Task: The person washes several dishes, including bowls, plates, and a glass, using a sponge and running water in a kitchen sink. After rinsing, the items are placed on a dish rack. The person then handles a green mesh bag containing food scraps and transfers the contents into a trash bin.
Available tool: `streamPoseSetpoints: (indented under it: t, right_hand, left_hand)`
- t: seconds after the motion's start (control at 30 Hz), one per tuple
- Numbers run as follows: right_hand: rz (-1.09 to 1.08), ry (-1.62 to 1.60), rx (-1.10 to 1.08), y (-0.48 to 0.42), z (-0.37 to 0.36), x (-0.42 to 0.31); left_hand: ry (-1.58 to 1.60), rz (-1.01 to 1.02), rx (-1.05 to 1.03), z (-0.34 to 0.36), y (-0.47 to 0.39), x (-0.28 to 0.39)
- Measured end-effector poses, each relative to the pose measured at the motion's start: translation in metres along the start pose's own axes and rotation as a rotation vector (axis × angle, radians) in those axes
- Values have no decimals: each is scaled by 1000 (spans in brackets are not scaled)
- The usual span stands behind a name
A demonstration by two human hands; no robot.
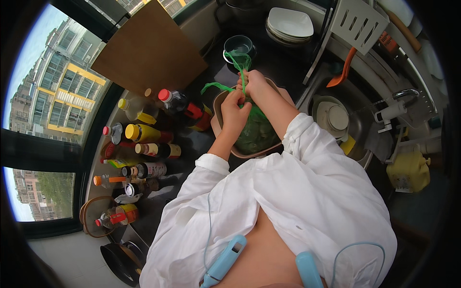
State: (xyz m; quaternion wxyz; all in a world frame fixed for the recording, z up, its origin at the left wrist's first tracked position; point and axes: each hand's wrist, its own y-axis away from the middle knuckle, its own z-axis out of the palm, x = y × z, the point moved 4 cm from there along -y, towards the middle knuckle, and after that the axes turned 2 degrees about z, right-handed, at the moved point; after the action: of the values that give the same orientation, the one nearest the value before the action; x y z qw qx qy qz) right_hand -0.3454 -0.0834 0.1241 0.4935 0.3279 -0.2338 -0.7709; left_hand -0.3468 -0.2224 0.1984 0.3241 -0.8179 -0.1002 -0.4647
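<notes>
A thin green bag point(257, 133) sits in a pinkish-brown plastic bin or basin point(216, 108) in front of me. Dark green, crumpled shapes show through it, too unclear to name. My left hand point(235, 106) pinches the gathered green material just above the rim. Slightly farther away, my right hand point(255, 84) is closed around the bag's upper end, with its fingertips partly hidden. Loose green film stands up beyond my right fist, and another strip trails out to the left.
Left are several sauce and oil bottles point(144, 133) and an upright brown board point(151, 50). Beyond the bin are a glass bowl point(238, 45) and stacked plates point(291, 22). Right, water runs from a faucet point(390, 111) into a sink holding bowls point(331, 117); an orange-handled utensil point(344, 70) hangs above.
</notes>
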Motion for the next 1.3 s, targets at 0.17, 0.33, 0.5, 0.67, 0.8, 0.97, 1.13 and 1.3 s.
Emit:
streamPoseSetpoints:
  t: [0.17,0.33,0.5,0.67,0.8,0.97,1.13,1.3]
  right_hand:
    - [-475,-81,-43,-16,0,-77]
    - [-604,91,-555,78,85,-102]
    - [-533,103,-880,162,122,-48]
    - [-655,206,-925,212,113,-86]
    - [-739,517,-781,227,92,-118]
    - [-1213,1346,-76,206,49,-131]
    - [-766,1363,-697,228,36,-39]
    - [-788,1232,-662,205,21,-39]
  left_hand:
    - [-88,-55,-52,-2,19,23]
    - [-72,-49,88,1,57,10]
    - [293,-207,-137,-1,10,13]
    - [511,-278,-106,-14,-20,57]
    - [460,-229,-104,-29,-33,86]
    - [549,-348,169,-39,-34,78]
    - [912,-575,50,-14,-27,88]
    - [1054,-622,-39,-16,-9,69]
